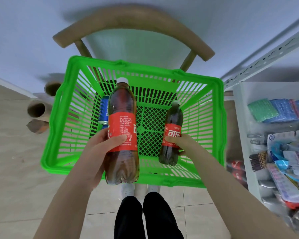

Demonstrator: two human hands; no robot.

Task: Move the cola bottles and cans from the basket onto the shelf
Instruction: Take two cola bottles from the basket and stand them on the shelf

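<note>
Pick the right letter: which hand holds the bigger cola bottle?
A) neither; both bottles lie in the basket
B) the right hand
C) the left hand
C: the left hand grips the bigger cola bottle round its red label, while the right hand holds the smaller cola bottle.

The green basket [47, 152] is showing glossy plastic. The large cola bottle [123, 121] and the small cola bottle [173, 121] are gleaming as clear smooth plastic with red film labels. The blue can [104, 109] is shining like metal; the chair [133, 18] is looking like matt wood.
</note>
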